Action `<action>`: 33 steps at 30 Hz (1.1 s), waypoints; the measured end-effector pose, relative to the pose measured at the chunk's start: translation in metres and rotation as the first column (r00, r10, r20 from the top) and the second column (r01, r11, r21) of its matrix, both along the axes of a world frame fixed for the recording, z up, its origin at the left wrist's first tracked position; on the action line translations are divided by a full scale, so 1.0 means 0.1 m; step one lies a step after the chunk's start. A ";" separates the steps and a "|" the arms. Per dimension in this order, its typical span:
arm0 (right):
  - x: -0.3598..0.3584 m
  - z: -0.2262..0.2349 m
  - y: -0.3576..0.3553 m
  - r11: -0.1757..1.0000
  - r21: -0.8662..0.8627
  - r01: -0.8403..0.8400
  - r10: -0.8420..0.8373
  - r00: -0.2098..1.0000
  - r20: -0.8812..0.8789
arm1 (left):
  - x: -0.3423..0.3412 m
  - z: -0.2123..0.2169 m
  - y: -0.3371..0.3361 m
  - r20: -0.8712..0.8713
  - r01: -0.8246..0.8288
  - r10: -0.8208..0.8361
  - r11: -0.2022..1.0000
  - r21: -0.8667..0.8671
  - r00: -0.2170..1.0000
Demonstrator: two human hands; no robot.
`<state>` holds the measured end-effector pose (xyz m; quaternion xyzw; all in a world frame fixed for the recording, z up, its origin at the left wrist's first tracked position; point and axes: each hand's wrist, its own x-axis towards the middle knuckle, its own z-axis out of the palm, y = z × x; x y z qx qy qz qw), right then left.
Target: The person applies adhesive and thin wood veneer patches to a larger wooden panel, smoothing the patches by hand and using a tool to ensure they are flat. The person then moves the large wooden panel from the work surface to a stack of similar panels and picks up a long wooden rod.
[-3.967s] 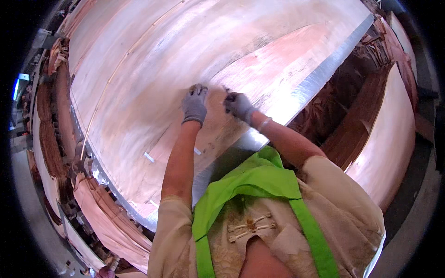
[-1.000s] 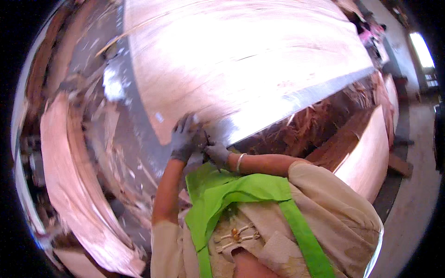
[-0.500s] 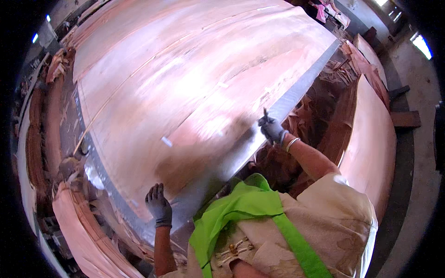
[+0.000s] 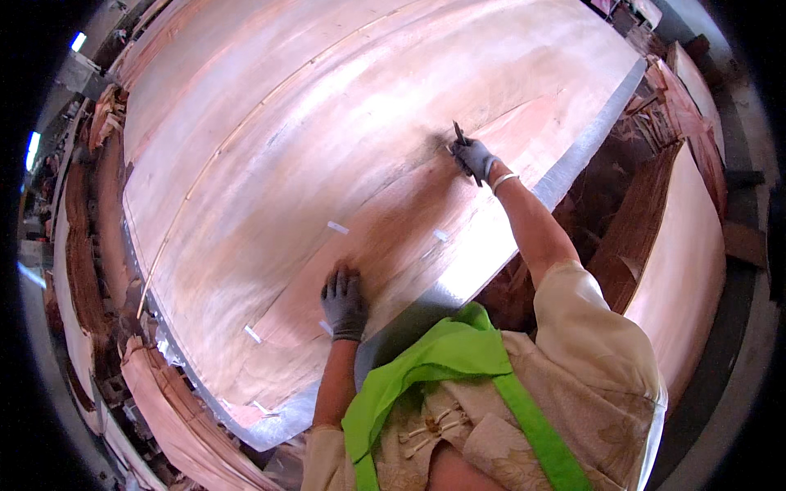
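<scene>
A large pale pink wood veneer sheet (image 4: 270, 188) covers the table before me. A redder elongated veneer patch (image 4: 393, 217) lies on its near part, between my hands. My left hand (image 4: 344, 304), in a grey glove, rests flat on the patch's near end with its fingers stretched out. Beyond the patch's far end, my gloved right hand (image 4: 475, 159) grips a slim dark knife-like tool (image 4: 458, 133), whose exact kind is unclear. Small white tape pieces (image 4: 336, 227) stick to the veneer around the patch.
A thin stick (image 4: 221, 151) lies along the sheet's left part. The table's metal edge (image 4: 565, 168) runs along the right side. Veneer stacks stand at the right (image 4: 679, 262) and lower left (image 4: 168, 401), with torn scraps (image 4: 639, 123) beside them.
My left hand has moved from near the table's front edge up and right onto the veneer. My right hand, with the tool, has gone farther in from the metal edge. The view has shifted.
</scene>
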<state>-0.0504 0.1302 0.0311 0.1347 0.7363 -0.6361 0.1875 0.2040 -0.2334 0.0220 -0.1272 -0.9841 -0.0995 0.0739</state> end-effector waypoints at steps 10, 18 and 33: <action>-0.56 -0.46 0.06 0.921 0.374 -0.114 0.071 0.989 0.127 | -0.05 0.14 0.08 0.056 -0.044 0.042 0.998 0.044 0.998; -0.46 -0.01 -0.05 0.543 0.824 -0.164 0.141 0.985 0.103 | 0.00 0.07 0.01 0.061 -0.050 0.045 0.996 0.080 0.997; -0.61 2.33 -1.54 0.977 0.022 -0.212 0.166 0.691 -0.704 | 0.08 0.09 -0.07 -0.134 0.002 0.013 0.994 0.111 0.991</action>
